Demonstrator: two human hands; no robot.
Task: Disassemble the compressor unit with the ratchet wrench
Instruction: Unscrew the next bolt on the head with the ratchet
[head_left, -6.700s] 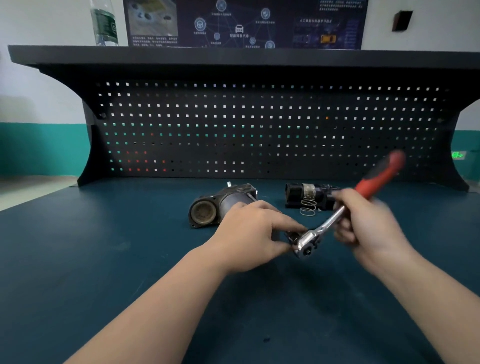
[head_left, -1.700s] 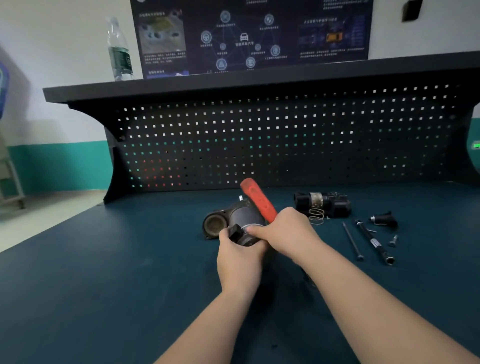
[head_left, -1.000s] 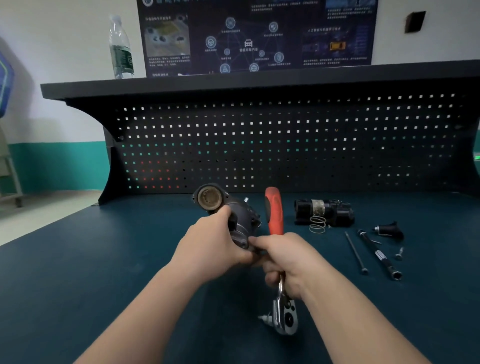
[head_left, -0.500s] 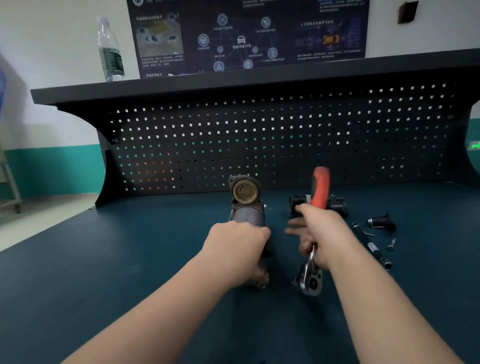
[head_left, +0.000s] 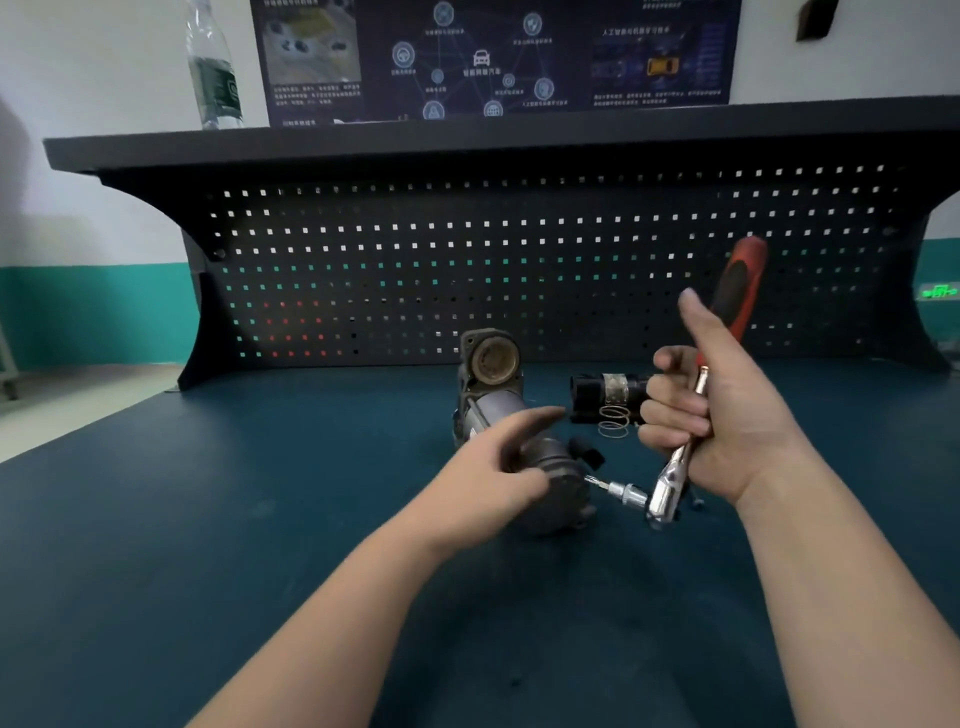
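At about 11 o'clock, far back, a clear water bottle (head_left: 214, 78) stands on the black shelf (head_left: 467, 140) over the pegboard (head_left: 519, 270), and a dark poster (head_left: 493, 57) hangs on the wall at 12 o'clock. Lower down is the dark blue tabletop (head_left: 208, 519). The left hand (head_left: 493, 478) comes in from 7 o'clock and rests on the near end of the compressor unit (head_left: 498, 405). Its fingers (head_left: 535, 418) are mostly straight and loose, with one pointing toward 2 o'clock, and they do not wrap around anything. The compressor unit lies on the tabletop in the middle, a gray metal body with its round open end (head_left: 491, 358) at the far side, pointing to 12 o'clock, and its fat near end under the left hand. A small silver bit (head_left: 621, 491) sticks out from the wrench head and its tip sits right at the near end of the unit, at about 3 o'clock from the left hand. That bit belongs to the ratchet wrench (head_left: 675, 467), which tilts up toward 1 o'clock, with its shiny head low and its red and black handle (head_left: 737, 286) high. The right hand (head_left: 727, 410), coming in from 5 o'clock, grips the wrench shaft with curled fingers (head_left: 670, 421), and its thumb sticks up along the handle. Behind this hand, a black part (head_left: 608, 389) lies on the tabletop with a wire spring (head_left: 614, 422) just beside it.
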